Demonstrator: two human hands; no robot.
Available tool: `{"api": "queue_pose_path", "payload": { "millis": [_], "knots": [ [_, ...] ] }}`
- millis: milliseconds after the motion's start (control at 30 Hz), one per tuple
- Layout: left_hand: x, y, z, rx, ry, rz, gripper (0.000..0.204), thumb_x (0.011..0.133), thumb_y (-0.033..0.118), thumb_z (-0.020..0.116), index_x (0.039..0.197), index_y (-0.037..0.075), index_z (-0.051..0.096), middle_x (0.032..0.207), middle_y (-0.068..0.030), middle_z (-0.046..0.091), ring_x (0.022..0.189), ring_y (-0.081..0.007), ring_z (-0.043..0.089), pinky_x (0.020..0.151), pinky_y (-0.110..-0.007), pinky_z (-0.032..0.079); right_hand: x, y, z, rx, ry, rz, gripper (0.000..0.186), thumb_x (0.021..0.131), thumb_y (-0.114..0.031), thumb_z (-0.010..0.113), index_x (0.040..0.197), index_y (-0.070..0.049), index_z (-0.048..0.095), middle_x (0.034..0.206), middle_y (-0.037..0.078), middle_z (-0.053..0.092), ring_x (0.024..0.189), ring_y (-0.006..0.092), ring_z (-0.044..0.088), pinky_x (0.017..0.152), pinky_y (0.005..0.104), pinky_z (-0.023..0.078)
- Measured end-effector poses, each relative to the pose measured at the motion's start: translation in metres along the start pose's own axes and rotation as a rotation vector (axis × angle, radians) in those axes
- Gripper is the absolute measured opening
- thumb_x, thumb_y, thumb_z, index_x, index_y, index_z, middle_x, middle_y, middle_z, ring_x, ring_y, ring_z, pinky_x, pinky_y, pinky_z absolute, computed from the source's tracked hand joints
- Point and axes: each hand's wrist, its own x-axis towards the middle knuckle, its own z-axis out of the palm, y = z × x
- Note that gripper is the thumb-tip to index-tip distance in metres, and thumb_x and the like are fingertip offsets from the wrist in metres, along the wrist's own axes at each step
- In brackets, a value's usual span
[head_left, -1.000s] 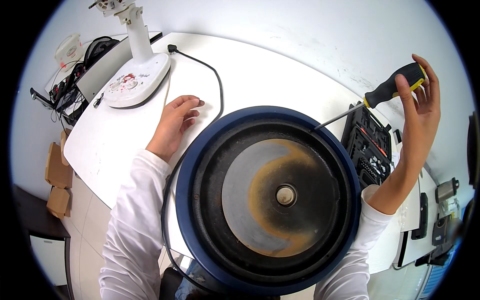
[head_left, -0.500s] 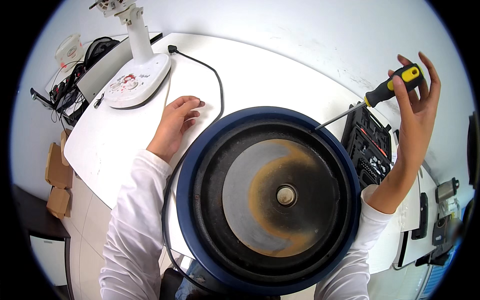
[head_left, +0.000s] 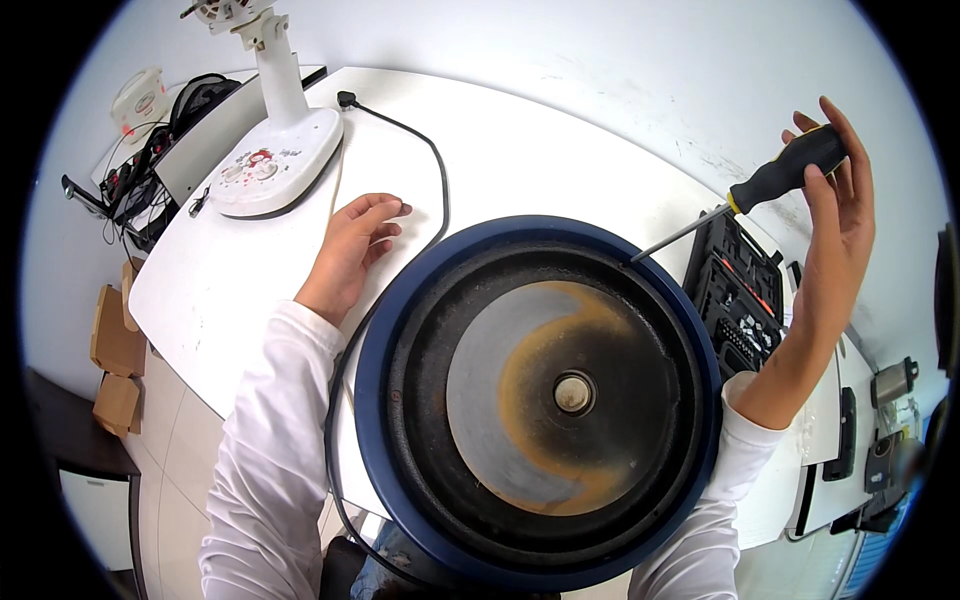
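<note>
My right hand grips the black-and-yellow handle of a screwdriver. Its shaft slants down to the left, and the tip meets the upper right inner edge of a round electric appliance. This appliance has a dark blue rim, a black ring-shaped channel and a grey plate stained brown and black. A silver knob stands up at the plate's middle. Left of the rim, my left hand is held over the table, fingers curled, a small dark spot at the pinched fingertips; what it is cannot be made out.
A black power cord with a plug curves round the appliance's left side. A white fan base stands at the far left of the white table. An open black tool case lies right of the appliance. Cardboard boxes are beyond the table's left edge.
The screwdriver handle has turned in my right hand, so its yellow panel has rolled out of sight. My right fingers have shifted on it. The tip and my left hand stay in place.
</note>
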Motion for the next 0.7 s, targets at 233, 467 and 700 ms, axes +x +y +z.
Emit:
{"api": "queue_pose_path", "payload": {
  "millis": [233,467,700],
  "knots": [
    [-0.0009,-0.0003,0.0014,0.006,0.001,0.002,0.016,0.092,0.024,0.059,0.101,0.010,0.060,0.094,-0.0013,0.064,0.079,-0.0060,0.050,0.071,-0.019,0.042,-0.0021,0.0013,0.0058,-0.139,0.018,0.043,0.048,0.086,-0.027,0.065,0.129,-0.009,0.051,0.114,0.017,0.063,0.107,0.0271,0.063,0.097,0.0416,0.047],
    [0.0000,0.0000,-0.0007,-0.008,0.002,-0.001,0.017,0.092,0.024,0.060,0.100,0.010,0.060,0.093,-0.0018,0.064,0.078,-0.0061,0.050,0.071,-0.019,0.043,-0.0019,-0.0003,0.0018,-0.059,0.099,0.057,0.056,0.082,-0.037,0.071,0.126,-0.006,0.053,0.110,0.020,0.063,0.103,0.0286,0.063,0.092,0.0404,0.050],
    [-0.0001,0.0001,-0.0001,-0.010,0.006,-0.002,0.015,0.090,0.022,0.059,0.100,0.011,0.061,0.095,-0.0015,0.065,0.081,-0.0075,0.051,0.075,-0.022,0.042,-0.0010,-0.0004,-0.0025,-0.191,0.017,0.012,0.053,0.084,-0.036,0.069,0.130,-0.013,0.055,0.108,0.015,0.064,0.107,0.0276,0.061,0.095,0.0439,0.048]
  ]
}}
